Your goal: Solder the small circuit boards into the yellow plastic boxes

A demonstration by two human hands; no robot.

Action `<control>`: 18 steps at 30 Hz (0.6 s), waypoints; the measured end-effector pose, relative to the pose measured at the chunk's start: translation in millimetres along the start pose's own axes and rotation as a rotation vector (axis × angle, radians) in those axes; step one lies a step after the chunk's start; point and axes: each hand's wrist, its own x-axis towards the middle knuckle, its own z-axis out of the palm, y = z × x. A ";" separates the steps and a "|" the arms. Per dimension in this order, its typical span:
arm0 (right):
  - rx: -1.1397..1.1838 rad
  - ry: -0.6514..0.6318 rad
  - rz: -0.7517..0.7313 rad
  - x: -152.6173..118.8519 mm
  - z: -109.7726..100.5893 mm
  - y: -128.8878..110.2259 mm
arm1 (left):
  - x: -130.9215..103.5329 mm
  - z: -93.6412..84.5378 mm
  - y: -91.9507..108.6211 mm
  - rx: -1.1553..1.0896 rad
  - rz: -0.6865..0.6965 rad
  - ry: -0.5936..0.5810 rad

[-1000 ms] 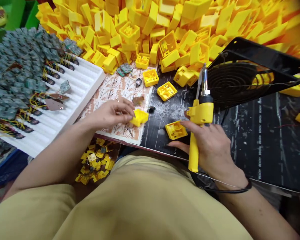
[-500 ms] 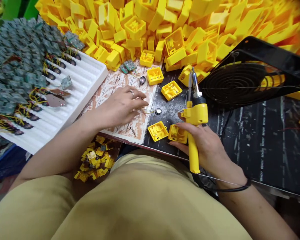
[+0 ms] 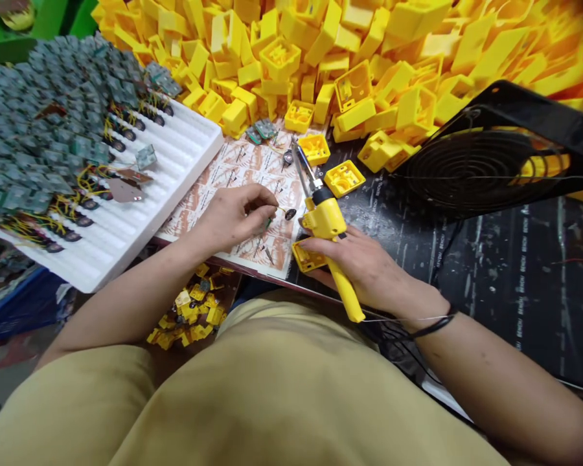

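Note:
My left hand (image 3: 245,213) pinches the thin wires of a small round speaker (image 3: 290,214), which hangs just right of the fingertips over the patterned paper (image 3: 223,178). My right hand (image 3: 364,265) is wrapped round a yellow soldering gun (image 3: 327,219), its metal tip pointing up and left. Under that hand a yellow case (image 3: 309,257) is partly hidden by the fingers and tool. Two more open yellow cases, one nearer (image 3: 344,178) and one farther (image 3: 313,149), lie beyond the tool. Near them are a second speaker (image 3: 288,157) and green circuit boards (image 3: 262,131).
A white foam tray (image 3: 175,184) at the left bears many grey-green boards (image 3: 53,123) with wired speakers. Yellow cases (image 3: 282,58) are heaped along the back. A black fan (image 3: 471,162) stands at the right. Below the table edge is a pile of yellow parts (image 3: 194,310).
My left hand has closed on the wires and lifted the speaker from the table. My right hand has moved left with the soldering gun, now over the nearest case. The view has shifted slightly.

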 end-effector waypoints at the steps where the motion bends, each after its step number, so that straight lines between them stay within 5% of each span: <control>1: -0.033 0.018 0.018 1.3 2.6 -1.8 | -2.7 -0.3 -2.6 -0.045 -0.018 -0.017; 4: -0.130 0.094 0.117 -1.1 9.7 -8.6 | -7.4 -1.3 -11.5 0.025 -0.027 -0.088; 10: -0.119 0.080 0.171 -11.8 15.5 -13.1 | -12.0 -11.1 -12.5 0.566 -0.003 -0.146; 18: -0.072 0.183 0.233 -4.8 19.7 -17.0 | -9.8 1.8 -2.4 -0.003 0.096 -0.129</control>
